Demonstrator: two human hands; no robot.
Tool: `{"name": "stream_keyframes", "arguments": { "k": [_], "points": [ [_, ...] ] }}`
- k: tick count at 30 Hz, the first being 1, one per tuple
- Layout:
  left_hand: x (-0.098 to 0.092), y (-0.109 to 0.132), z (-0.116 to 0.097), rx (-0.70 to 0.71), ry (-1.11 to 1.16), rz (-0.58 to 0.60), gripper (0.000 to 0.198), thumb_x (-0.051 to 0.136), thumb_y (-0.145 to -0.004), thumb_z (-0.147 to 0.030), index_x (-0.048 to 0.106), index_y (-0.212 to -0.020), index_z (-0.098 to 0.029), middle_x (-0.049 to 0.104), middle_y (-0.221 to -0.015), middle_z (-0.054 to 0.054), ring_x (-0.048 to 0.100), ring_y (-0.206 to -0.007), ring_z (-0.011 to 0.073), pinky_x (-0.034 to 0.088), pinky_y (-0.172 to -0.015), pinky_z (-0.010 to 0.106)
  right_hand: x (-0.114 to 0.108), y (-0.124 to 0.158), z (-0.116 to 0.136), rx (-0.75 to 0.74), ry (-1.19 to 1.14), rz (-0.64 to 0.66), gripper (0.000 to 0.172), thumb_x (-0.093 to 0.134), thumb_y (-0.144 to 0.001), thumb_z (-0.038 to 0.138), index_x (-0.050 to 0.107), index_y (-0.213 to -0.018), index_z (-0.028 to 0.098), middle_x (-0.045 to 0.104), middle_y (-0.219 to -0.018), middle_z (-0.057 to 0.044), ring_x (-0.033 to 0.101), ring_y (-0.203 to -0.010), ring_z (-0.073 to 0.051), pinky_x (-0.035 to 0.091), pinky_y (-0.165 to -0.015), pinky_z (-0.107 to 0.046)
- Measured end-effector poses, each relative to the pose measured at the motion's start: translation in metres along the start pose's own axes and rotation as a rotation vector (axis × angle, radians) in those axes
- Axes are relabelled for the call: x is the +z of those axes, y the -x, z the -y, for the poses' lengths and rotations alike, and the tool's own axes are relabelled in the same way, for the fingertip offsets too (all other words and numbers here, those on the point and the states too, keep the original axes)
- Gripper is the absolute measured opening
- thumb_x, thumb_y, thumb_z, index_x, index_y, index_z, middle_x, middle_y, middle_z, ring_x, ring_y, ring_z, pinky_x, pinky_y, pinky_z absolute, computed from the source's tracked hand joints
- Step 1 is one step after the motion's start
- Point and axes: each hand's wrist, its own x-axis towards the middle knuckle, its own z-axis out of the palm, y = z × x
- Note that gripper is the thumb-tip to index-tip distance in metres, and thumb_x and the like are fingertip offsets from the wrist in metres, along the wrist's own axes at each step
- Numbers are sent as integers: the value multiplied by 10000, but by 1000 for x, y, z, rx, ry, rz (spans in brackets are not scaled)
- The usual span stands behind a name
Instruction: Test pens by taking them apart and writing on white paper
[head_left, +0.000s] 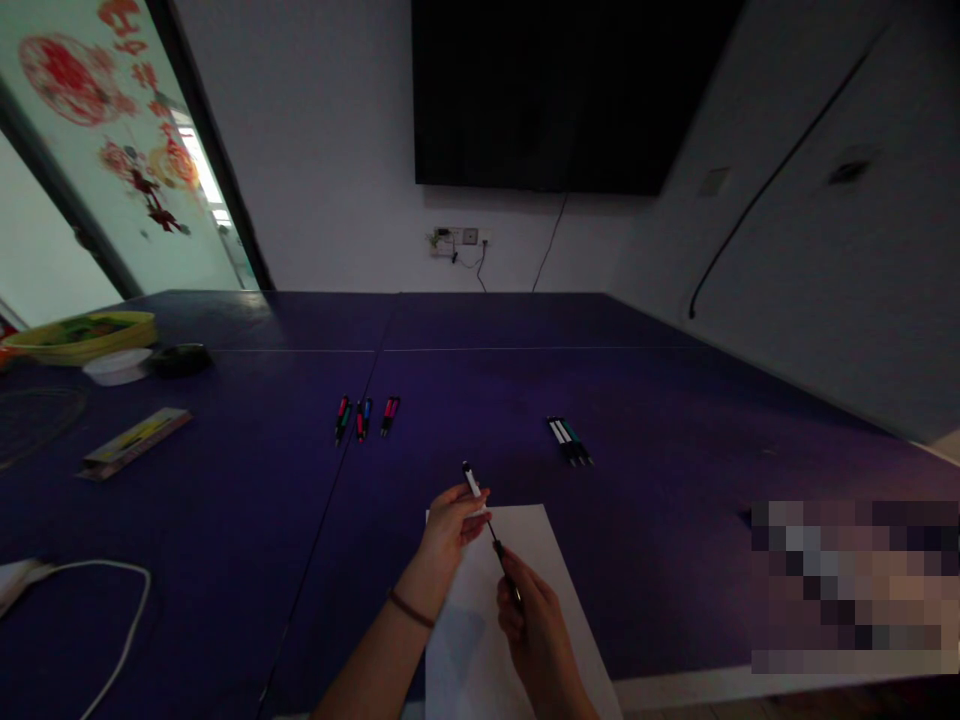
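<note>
Above a white sheet of paper (465,660), my left hand (448,528) grips the white barrel (473,483) of a pen, its dark end pointing up and away. My right hand (534,615) is closed around the pen's dark lower part (500,551). A thin dark rod, like a refill, bridges the gap between the two pieces. Farther right lie several pens (570,441) side by side, white and teal with black grips. To the left, pens in pink, green and blue lie in small groups: one pair (343,420), another (364,420) and a third (390,416).
On the left of the purple table (465,380) are a long flat box (139,441), a yellow basket (139,325), a white bowl (118,368), a dark bowl (182,361) and a white cable (142,610). A pixelated patch (855,590) covers the right edge.
</note>
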Motion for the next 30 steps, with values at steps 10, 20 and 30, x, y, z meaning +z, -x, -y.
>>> {"name": "stream_keyframes", "arguments": {
  "k": [10,20,30],
  "points": [
    [2,-4,2,15,44,10,311,672,-534,-84,614,-834,-138,652,-870,76,587,-582,92,423,-552,190,-2,1,0,14,41,115,492,672,-591,410,591,-993,139,411,-404,87,236,-305,-4,100,-313,-141],
    [4,3,2,20,78,0,307,668,-535,-70,611,-828,-143,658,-835,70,588,-575,92,423,-523,179,-2,2,3,55,-32,214,466,642,-640,378,571,-1046,161,313,-417,119,171,-315,1,81,-303,-128],
    [3,-6,3,17,200,-19,268,683,-550,-30,610,-786,-134,654,-788,57,593,-577,97,461,-559,196,-1,13,6,60,-56,230,458,652,-637,423,593,-1014,169,307,-420,117,147,-322,3,79,-307,-133]
  ]
}}
